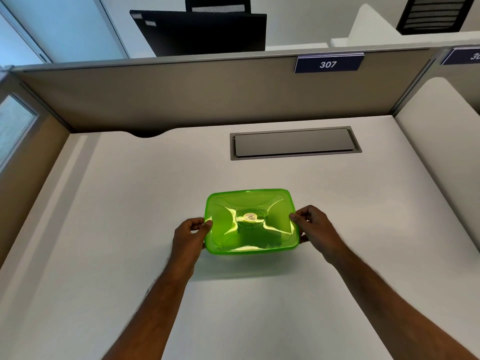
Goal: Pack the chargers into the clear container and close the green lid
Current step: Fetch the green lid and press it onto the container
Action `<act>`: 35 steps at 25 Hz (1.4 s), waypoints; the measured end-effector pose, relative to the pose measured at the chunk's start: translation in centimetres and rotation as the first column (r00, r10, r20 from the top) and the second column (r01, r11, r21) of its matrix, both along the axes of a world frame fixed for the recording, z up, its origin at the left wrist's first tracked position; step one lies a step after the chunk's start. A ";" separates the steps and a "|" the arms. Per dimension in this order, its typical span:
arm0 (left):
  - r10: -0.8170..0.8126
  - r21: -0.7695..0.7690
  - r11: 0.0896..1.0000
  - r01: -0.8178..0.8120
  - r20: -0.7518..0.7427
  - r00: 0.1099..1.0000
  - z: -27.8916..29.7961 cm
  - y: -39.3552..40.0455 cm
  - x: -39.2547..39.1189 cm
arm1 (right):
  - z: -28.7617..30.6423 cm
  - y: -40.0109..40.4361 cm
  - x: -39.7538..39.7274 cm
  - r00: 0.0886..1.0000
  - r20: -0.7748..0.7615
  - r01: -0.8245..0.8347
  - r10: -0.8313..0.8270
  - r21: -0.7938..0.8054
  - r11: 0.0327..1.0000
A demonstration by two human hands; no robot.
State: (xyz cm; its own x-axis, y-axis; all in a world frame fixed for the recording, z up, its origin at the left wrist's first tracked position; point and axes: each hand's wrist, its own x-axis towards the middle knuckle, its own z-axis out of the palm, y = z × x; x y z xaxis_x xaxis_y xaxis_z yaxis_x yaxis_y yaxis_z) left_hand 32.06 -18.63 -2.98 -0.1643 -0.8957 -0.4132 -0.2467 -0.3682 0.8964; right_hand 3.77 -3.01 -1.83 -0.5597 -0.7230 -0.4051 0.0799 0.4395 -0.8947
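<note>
A translucent green lid (250, 220) with a round gold sticker in its middle covers the container on the white desk (130, 203). The clear container beneath it is almost wholly hidden by the lid. Dark shapes show dimly through the lid's near half; I cannot tell what they are. My left hand (188, 236) grips the lid's left edge, thumb on top. My right hand (315, 229) grips the right edge the same way. No charger lies on the desk in view.
A grey cable hatch (294, 142) is set into the desk behind the container. Beige partition walls (181, 100) close off the back and left; a white divider (441, 141) stands on the right. A label reads 307 (327, 64).
</note>
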 end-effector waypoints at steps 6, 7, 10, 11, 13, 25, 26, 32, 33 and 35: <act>0.004 0.041 0.999 -0.003 -0.022 1.000 -0.1 -5.3 -3.6 | 0.0 -5.5 -3.6 1.000 -0.028 -0.010 0.009 -0.017 1.000; 0.001 0.042 0.999 0.000 -0.022 1.000 -0.1 -6.3 -4.2 | -0.1 -6.4 -4.2 0.999 -0.033 -0.012 0.011 -0.021 1.000; -0.002 0.047 0.999 0.003 -0.023 1.000 -0.2 -8.9 -6.1 | -0.4 -9.0 -5.9 0.998 -0.053 -0.023 0.022 -0.026 0.999; -0.001 0.046 0.999 0.002 -0.022 1.000 -0.2 -9.7 -6.6 | -0.4 -9.8 -6.4 0.998 -0.061 -0.029 0.027 -0.028 0.999; 0.001 0.045 0.999 0.000 -0.021 1.000 -0.3 -11.2 -7.7 | -0.7 -11.4 -7.5 0.996 -0.076 -0.039 0.036 -0.031 0.999; -0.020 0.042 0.999 0.021 -0.012 1.000 -0.9 -15.7 -11.3 | -2.2 -15.7 -10.6 0.998 -0.065 0.001 -0.003 -0.030 1.000; -0.019 0.043 0.999 0.020 -0.014 1.000 -0.9 -15.7 -11.3 | -2.3 -15.7 -10.5 0.998 -0.062 0.011 -0.013 -0.034 0.999; -0.043 0.025 0.999 0.042 0.009 0.999 -0.6 -15.8 -11.2 | -2.0 -15.6 -9.9 0.999 -0.025 0.044 -0.044 -0.024 0.999; -0.053 0.013 0.999 0.052 0.044 0.998 -0.3 -15.7 -11.2 | -1.8 -15.6 -9.7 0.999 -0.026 0.046 -0.047 -0.016 0.999; -0.086 -0.042 0.995 0.092 0.120 0.989 0.1 -15.4 -11.0 | -1.4 -15.3 -9.3 0.996 -0.062 0.059 -0.059 -0.011 0.998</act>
